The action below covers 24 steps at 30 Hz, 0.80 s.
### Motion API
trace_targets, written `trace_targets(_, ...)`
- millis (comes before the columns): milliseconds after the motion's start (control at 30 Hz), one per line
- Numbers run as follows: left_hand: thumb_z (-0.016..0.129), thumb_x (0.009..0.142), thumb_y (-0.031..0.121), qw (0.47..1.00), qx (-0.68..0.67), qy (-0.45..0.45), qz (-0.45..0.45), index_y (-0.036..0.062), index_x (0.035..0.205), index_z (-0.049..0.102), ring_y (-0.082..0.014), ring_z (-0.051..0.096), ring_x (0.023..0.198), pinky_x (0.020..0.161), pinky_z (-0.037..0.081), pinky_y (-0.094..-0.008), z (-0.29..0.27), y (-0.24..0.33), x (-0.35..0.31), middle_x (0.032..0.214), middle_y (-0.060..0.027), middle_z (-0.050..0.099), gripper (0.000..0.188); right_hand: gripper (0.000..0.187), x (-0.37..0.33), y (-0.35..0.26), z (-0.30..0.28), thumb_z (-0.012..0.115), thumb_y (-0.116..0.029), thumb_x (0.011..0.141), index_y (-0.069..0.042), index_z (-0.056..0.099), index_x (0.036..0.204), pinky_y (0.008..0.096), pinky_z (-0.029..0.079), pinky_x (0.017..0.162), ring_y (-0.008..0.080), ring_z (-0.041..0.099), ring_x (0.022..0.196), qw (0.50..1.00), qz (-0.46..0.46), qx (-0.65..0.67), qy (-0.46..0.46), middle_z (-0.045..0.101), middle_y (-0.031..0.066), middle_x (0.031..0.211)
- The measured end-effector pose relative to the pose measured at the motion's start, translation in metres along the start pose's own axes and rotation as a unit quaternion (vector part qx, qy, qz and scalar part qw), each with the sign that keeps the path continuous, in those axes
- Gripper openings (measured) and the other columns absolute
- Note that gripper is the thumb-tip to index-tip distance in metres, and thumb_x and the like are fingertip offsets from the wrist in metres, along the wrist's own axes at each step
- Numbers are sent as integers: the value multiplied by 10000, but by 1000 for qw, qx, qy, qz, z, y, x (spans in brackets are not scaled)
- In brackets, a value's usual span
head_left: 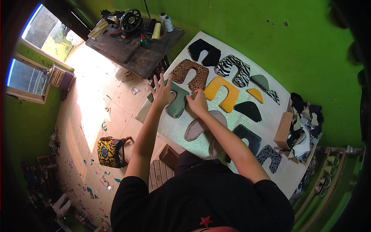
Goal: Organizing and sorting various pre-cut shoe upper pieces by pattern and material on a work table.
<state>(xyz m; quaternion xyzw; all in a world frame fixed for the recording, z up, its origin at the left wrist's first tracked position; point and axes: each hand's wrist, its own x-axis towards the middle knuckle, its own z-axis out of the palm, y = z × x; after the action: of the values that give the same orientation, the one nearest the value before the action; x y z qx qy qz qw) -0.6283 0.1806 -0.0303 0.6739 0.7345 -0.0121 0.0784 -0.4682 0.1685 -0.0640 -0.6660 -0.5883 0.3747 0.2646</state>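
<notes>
My left hand (161, 93) lies with fingers spread over the left arm of a grey-green U-shaped cut piece (178, 103) on the white table. My right hand (198, 103) is beside that piece's right edge, its fingers curled together; what they pinch, if anything, is hidden. Just beyond my hands lie a leopard-print U-shaped stack (189, 70) and a yellow one (222, 91). Beige curved pieces (201, 123) lie partly under my right forearm.
Black (210, 50) and zebra-print (237, 69) U-shaped stacks lie farther back. A box of scraps (284, 129) stands at the right. Beyond the table's left edge is a sewing machine (125, 23) on a dark stand. A patterned stool (110, 152) stands on the scrap-strewn floor.
</notes>
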Motion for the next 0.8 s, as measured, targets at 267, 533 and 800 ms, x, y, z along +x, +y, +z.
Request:
trace_targets(267,563,727,349,992,-102,45,-64,75,1354,257,-376,4,1329,960,-22,-651,6,23,-26,1426,-218,100,749,282,-1,4,-29,633,-214,725,-20,518,893,358,437,733,275,541,815,994,-77,46,-68,544,135,887)
trace_targets(533,697,597,266,961,-258,39,88,31,1241,371,-373,338,1129,913,291,-505,12,85,-110,1191,-198,378,759,357,-63,43,-89,637,-181,709,-22,491,992,419,378,817,356,442,936,983,-151,-58,88,473,181,1011)
trace_targets(800,747,523,161,988,-93,-84,88,66,1308,229,-344,464,966,763,451,-418,37,109,-122,1024,-191,444,945,909,-109,70,-108,778,-339,540,84,311,1194,431,383,892,424,439,1047,992,37,-113,-33,416,313,1112)
